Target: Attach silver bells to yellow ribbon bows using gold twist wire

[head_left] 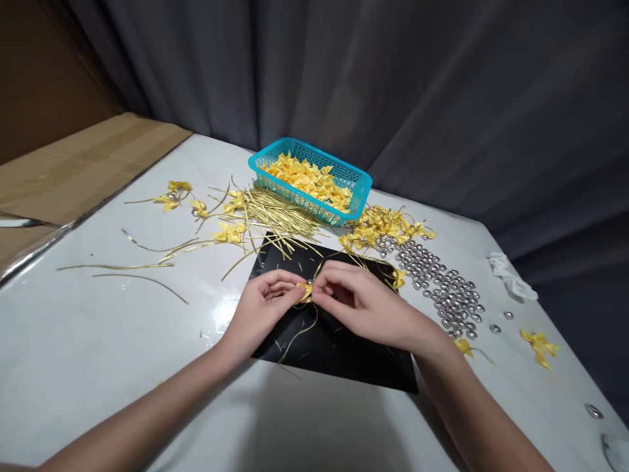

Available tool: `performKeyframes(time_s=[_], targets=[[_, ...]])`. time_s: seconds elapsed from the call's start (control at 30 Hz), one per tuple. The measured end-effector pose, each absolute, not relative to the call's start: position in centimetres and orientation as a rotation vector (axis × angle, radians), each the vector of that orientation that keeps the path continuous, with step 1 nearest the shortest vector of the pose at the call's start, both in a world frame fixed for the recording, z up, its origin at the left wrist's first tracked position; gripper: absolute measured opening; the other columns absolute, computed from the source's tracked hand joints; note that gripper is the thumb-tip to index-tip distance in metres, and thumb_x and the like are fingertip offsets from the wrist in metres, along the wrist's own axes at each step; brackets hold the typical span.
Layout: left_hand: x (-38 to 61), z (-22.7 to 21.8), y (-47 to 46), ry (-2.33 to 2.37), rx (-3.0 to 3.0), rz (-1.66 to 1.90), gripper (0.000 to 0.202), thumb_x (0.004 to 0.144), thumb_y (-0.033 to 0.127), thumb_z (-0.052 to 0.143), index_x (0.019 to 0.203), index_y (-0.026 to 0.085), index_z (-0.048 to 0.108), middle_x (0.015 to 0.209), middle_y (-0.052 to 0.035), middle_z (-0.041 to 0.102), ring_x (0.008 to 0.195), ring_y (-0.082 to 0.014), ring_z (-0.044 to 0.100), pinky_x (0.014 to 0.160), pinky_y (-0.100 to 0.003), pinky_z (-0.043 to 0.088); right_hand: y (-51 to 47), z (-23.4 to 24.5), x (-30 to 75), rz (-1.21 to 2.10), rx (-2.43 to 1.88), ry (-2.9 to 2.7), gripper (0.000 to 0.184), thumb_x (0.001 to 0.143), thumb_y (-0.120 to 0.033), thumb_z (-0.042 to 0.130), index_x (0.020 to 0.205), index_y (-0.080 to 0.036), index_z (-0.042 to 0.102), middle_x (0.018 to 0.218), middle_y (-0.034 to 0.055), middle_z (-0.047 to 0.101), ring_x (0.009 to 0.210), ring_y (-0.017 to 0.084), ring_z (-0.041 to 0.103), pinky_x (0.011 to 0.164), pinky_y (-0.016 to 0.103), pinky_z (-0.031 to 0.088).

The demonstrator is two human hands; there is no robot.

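Where the grey curtain (442,98) closes the far side, the white worktop (98,328) meets cardboard (73,170) at left, with bare room at its near left. A black sheet (344,354) lies at its middle. The teal basket (289,190) behind holds loose bows (307,177); gold ties (275,216) and silver beads (442,288) lie near. Above the sheet, the left hand (258,308) and right hand (363,301) both pinch one small yellow bow (304,292).

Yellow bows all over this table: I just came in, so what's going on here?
A person's left hand and right hand pinch one yellow bow with a gold wire trailing from it, over a black mat. Around lie a turquoise basket of bows, a bundle of gold wires and a patch of silver beads.
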State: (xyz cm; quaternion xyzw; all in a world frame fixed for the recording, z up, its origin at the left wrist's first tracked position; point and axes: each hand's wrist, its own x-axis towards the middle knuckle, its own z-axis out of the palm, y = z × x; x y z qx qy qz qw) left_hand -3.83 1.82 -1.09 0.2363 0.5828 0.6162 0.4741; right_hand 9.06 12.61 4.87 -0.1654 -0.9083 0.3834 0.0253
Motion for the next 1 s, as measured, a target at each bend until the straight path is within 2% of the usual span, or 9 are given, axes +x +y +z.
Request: performKeyframes(time_s=[0.1,0.27,0.43,0.83,1.0], targets=[[-3.8,-0.9,1.8,1.405,0.599,1.534,0.018,0.066,0.025,0.071,0.080,0.016,0.067,0.073,-0.0002,0.069,0.071,-0.0112,0.062,0.070,-0.020,0.048,12.6,3.5,8.5,1.098,-0.588,-2.738,0.012,0.085,-0.019,0.052,0.076,-0.014,0.057,0.074,0.0000,0.051,0.063,0.007,0.045,0.058,0.019,0.035],[-3.9,-1.1,1.8,1.429,0.624,1.535,0.011,0.065,0.024,0.071,0.072,0.016,0.068,0.074,-0.0004,0.069,0.069,-0.0094,0.061,0.068,-0.018,0.047,12.6,2.9,8.4,1.042,-0.638,-2.694,0.012,0.084,-0.019,0.052,0.075,-0.014,0.059,0.073,0.0001,0.052,0.061,0.007,0.046,0.057,0.019,0.035],[-3.9,-1.3,1.8,1.406,0.605,1.528,0.016,0.060,0.021,0.075,0.073,0.016,0.067,0.074,0.0009,0.069,0.070,-0.0089,0.060,0.066,-0.016,0.048,12.5,3.1,8.3,0.962,-0.691,-2.651,0.011,0.082,-0.015,0.053,0.072,-0.014,0.058,0.071,0.0001,0.053,0.061,0.008,0.046,0.058,0.020,0.035],[-3.9,-0.8,2.1,1.400,0.515,1.493,0.015,0.056,0.018,0.074,0.067,0.013,0.065,0.070,0.0002,0.067,0.067,-0.0093,0.060,0.067,-0.019,0.048,12.9,3.0,8.7,0.931,-0.549,-2.787,0.010,0.084,-0.017,0.053,0.078,-0.014,0.060,0.075,0.0004,0.053,0.062,0.007,0.045,0.059,0.020,0.035],[-3.8,-1.5,2.0,1.407,0.553,1.514,0.019,0.056,0.018,0.075,0.070,0.015,0.063,0.072,0.0007,0.066,0.069,-0.0105,0.060,0.068,-0.021,0.049,12.8,2.8,8.5,0.931,-0.599,-2.751,0.011,0.084,-0.019,0.053,0.077,-0.014,0.060,0.073,0.0006,0.051,0.061,0.008,0.045,0.058,0.021,0.034]])
